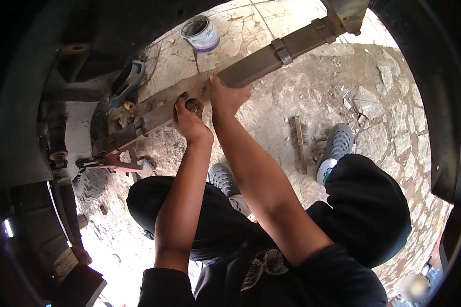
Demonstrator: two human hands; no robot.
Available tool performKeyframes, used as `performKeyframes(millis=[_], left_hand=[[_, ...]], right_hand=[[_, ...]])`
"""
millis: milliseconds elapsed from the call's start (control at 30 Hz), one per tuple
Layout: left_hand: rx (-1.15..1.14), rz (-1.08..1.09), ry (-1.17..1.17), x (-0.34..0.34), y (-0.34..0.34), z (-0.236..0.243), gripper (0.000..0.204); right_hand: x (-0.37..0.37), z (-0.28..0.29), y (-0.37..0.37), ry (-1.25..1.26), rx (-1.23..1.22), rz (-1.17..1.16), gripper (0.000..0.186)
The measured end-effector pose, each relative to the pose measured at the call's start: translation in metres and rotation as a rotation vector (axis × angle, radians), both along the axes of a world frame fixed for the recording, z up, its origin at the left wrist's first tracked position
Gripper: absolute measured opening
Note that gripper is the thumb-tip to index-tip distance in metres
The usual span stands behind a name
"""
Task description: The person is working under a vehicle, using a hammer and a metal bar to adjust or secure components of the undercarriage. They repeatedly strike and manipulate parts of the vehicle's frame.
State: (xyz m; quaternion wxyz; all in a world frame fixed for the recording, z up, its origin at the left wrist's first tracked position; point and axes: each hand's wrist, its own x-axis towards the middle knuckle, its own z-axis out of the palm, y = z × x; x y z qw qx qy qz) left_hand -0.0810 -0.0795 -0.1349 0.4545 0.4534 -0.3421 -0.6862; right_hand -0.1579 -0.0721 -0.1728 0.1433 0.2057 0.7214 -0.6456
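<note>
A long brown leaf spring (253, 66) runs slantwise from the lower left to the upper right, with metal clamps (281, 51) around it. At its middle, my right hand (228, 97) grips the spring, thumb on the upper face and fingers at the near edge. Just left of it, my left hand (191, 123) is closed against the spring, its fingers curled around something dark that I cannot make out. Beside the right hand, a small dark hole or bolt head (203, 90) shows on the spring's face.
Beyond the spring stands an open paint can (202, 38). A grey-green plastic object (129, 82) lies at left, above a red metal stand (122, 162) and a tyre (91, 183). A wire brush (300, 146) lies near my shoe (339, 146). Dark vehicle bodywork (15, 128) surrounds everything.
</note>
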Motion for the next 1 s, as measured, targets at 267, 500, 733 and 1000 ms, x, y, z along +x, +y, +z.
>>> performKeyframes(millis=[267, 500, 733, 1000], left_hand=[[-0.028, 0.015, 0.02, -0.008, 0.003, 0.001, 0.025], [0.006, 0.04, 0.027, -0.005, 0.002, 0.006, 0.023], [0.013, -0.027, 0.021, -0.012, 0.011, 0.01, 0.025], [0.048, 0.049, -0.006, -0.003, -0.001, 0.01, 0.027]], right_hand=[[0.009, -0.021, 0.007, -0.004, -0.093, 0.02, 0.129], [0.015, -0.008, 0.007, 0.006, 0.006, -0.037, 0.122], [-0.009, -0.015, -0.014, 0.032, 0.02, 0.007, 0.117], [0.034, -0.023, 0.009, 0.008, -0.085, -0.027, 0.114]])
